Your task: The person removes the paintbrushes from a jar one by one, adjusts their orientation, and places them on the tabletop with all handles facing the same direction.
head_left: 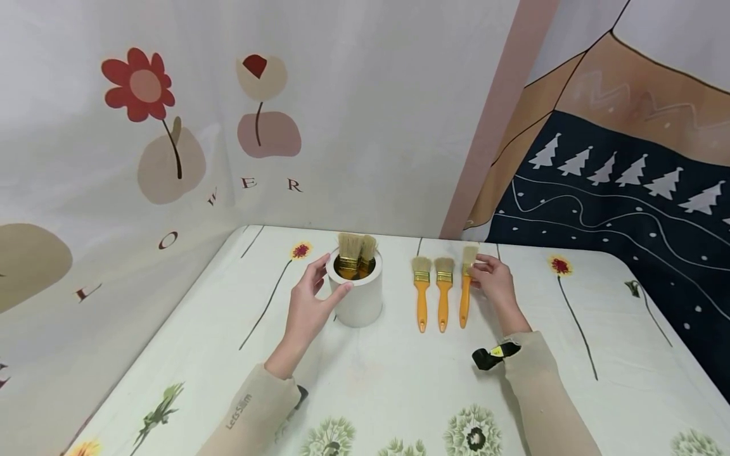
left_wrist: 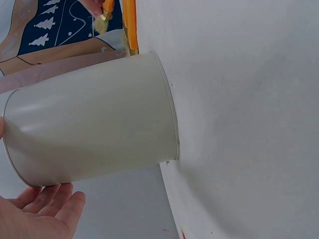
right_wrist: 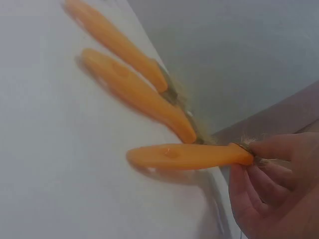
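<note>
A white cylindrical container [head_left: 358, 304] stands upright on the table with several paintbrushes [head_left: 350, 253] in it, bristles up. My left hand [head_left: 308, 304] holds it by the upper rim, thumb on the near side and fingers on the far left. The left wrist view shows the container's smooth side [left_wrist: 94, 119] and the left fingers [left_wrist: 55, 204] at its rim. To the right, my right hand [head_left: 495, 282] pinches an orange-handled paintbrush [right_wrist: 189, 156] near its metal band. Two similar paintbrushes, one on the left [head_left: 421, 294] and one in the middle [head_left: 443, 294], lie beside it, bristles pointing away.
A white cloth [head_left: 399, 386] printed with flowers covers the table. Hanging fabric [head_left: 371, 114] rises behind the table's far edge, with a dark tree-printed panel [head_left: 616, 183] at the right. A black strap [head_left: 495, 356] sits at the right sleeve.
</note>
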The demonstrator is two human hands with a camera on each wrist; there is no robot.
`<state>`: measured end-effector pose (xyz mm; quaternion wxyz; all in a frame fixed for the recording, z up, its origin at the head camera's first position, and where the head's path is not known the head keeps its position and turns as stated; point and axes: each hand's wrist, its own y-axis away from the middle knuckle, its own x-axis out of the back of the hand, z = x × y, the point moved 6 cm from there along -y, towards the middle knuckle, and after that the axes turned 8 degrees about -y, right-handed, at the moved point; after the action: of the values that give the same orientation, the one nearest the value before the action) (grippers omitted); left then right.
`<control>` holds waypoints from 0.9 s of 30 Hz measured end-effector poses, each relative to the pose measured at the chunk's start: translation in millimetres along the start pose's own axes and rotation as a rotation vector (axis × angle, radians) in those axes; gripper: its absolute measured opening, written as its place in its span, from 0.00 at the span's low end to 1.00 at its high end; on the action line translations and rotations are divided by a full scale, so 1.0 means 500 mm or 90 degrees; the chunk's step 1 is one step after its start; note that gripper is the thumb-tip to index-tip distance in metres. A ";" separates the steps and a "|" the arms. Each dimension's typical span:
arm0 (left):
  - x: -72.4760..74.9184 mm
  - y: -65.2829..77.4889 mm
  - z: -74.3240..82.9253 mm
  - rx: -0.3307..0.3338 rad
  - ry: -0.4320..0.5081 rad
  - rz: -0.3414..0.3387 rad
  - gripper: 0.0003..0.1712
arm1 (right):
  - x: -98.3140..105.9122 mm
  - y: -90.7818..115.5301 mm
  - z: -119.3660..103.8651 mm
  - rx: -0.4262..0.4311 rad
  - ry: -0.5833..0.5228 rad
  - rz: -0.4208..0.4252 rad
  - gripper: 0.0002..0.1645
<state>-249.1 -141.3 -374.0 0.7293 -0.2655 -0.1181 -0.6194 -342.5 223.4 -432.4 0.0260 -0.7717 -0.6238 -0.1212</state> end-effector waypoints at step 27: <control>0.000 -0.001 -0.001 -0.001 0.003 -0.001 0.41 | -0.001 -0.004 0.029 -0.036 0.193 0.011 0.28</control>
<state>-249.6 -141.5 -374.6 0.7291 -0.2647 -0.1163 -0.6204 -342.2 226.0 -446.6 0.0996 -0.7504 -0.6022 -0.2538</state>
